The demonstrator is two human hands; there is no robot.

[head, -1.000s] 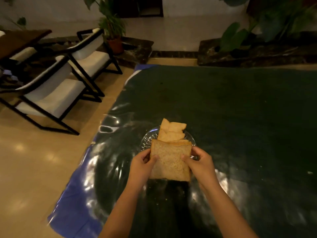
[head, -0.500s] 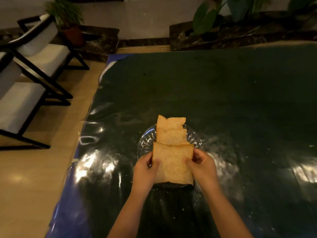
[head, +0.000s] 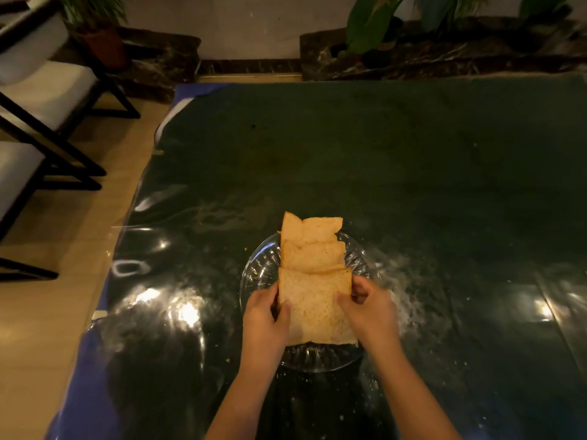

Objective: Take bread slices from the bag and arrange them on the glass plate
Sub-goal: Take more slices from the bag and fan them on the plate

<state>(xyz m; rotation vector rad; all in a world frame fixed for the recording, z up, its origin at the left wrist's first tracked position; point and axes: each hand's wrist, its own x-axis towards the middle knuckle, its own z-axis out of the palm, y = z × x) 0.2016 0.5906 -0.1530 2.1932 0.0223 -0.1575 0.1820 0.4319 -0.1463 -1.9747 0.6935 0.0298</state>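
Covering: a dark green sheet under clear, shiny plastic lies over the surface (head: 413, 169), with a blue edge along its left side and pale crumbs scattered near the middle.
Floor: tan tiles (head: 63, 312) run along the left of the surface.
Chairs: two black-framed chairs (head: 47, 100) with white cushions stand on the floor at the far left, well apart from the plate.
Plants: leafy plants (head: 374, 23) sit on a dark stone ledge beyond the far edge; a potted one (head: 101, 36) stands behind the chairs.
Plate: a round glass plate (head: 257, 274) rests on the surface near the front centre, its rim showing on the left, the right and the near side.
Bread: three slices overlap in a row across the plate; the far slice (head: 309, 228) reaches past the far rim, the middle slice (head: 313, 257) lies on top of it, and the near slice (head: 314, 308) lies over the middle one.
Left hand: the left hand (head: 265, 322) has its grip clamped on the near slice's left edge, thumb on top.
Right hand: the right hand (head: 370, 312) pinches the same slice's right edge, fingers curled.
Bag: not in sight.
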